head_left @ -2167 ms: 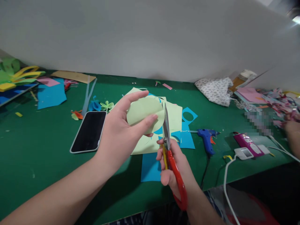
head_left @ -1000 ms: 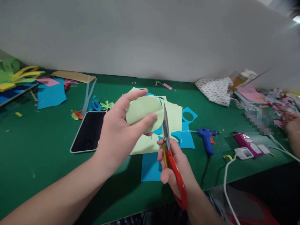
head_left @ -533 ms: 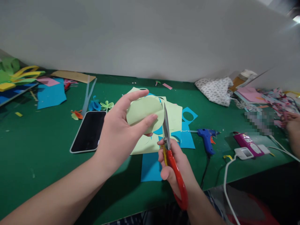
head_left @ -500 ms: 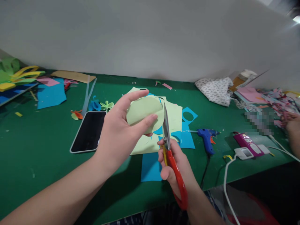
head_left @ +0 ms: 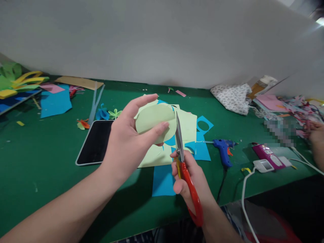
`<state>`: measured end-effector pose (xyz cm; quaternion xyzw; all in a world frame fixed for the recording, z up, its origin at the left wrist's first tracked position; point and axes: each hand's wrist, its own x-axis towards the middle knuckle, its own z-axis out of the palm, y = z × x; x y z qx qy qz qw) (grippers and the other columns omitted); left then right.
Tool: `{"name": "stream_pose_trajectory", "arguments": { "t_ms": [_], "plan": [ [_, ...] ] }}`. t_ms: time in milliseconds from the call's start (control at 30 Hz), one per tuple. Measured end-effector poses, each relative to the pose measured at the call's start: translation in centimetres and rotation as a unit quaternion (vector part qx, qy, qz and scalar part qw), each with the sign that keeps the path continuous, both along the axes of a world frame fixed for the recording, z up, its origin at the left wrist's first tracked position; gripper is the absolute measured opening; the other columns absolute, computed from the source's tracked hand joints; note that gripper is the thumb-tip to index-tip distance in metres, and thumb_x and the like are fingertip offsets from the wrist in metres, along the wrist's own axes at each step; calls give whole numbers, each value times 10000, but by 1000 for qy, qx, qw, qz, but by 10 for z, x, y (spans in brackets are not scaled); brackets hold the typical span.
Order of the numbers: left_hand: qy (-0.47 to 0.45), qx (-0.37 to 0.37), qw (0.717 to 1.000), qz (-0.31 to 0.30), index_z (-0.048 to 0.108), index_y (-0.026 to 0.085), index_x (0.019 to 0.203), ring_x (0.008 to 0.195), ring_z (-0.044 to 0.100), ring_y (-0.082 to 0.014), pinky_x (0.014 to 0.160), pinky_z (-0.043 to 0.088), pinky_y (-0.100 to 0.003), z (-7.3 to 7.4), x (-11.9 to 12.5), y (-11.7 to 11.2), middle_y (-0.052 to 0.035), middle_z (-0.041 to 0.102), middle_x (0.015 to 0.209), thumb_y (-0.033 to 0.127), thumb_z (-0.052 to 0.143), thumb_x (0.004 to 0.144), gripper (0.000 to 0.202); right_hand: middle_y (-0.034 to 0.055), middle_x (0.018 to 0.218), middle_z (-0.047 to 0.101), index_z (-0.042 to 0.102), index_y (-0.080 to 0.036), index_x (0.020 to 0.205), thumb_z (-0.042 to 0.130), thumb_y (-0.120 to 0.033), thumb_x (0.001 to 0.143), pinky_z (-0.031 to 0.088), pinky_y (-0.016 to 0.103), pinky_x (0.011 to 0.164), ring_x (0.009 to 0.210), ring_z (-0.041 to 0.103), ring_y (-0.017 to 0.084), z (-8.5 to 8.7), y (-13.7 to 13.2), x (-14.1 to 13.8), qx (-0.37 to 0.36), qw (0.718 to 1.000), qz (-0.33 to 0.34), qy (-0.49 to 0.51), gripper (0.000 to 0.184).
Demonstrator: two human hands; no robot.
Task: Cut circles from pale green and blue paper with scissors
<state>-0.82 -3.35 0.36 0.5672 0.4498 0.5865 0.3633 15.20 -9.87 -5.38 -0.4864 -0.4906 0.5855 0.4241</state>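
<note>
Between thumb and fingers, my left hand [head_left: 129,138] pinches a pale green paper circle [head_left: 157,118] with a crease across it. My right hand [head_left: 191,179] grips scissors [head_left: 193,192] with red handles, their blades pointing up and away from me. The blades stand right at the circle's right edge; whether they touch it I cannot tell. Beneath the hands lie pale green paper sheets [head_left: 188,125] and blue paper [head_left: 163,182] on the green table [head_left: 45,189]. A blue square with a round hole [head_left: 204,125] lies just right of the pile.
A phone [head_left: 95,143] lies left of the pile, near small paper flowers [head_left: 102,113]. Rightward are a blue glue gun [head_left: 224,150], a magenta power bank [head_left: 269,155] with white cables, and a patterned cloth [head_left: 233,98]. Another person's hand [head_left: 317,135] is at the far right among scraps.
My left hand has shifted very slightly left with the paper circle. The scissors and my right hand stay almost where they were.
</note>
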Motion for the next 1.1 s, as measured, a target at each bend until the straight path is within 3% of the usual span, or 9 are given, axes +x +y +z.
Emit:
{"name": "stream_pose_trajectory", "arguments": {
  "t_ms": [400,800,1100],
  "plan": [
    [-28,-1,1000,-1,624,299,1207,618,708,-128,456,616,-187,0,-2,3,43,707,832,228,789,754,487,-67,687,428,557,-291,1068,742,-785,487,274,247,511,558,274,96,1,-1,2,8,1000,-2,-11,785],
    [-5,26,999,24,636,312,1221,631,716,-149,431,633,-256,-6,-4,6,9,668,944,260,805,726,526,-66,678,405,566,-272,1045,738,-811,438,273,244,501,554,274,97,-1,-2,-1,-17,1000,-20,-17,830],
    [-13,20,999,22,646,304,1205,580,711,-142,440,635,-263,-5,-2,7,32,680,853,232,810,717,520,-38,747,461,581,-261,1054,742,-817,432,303,240,477,560,308,95,-4,-1,-1,5,999,-38,-29,849]
  ]
}}
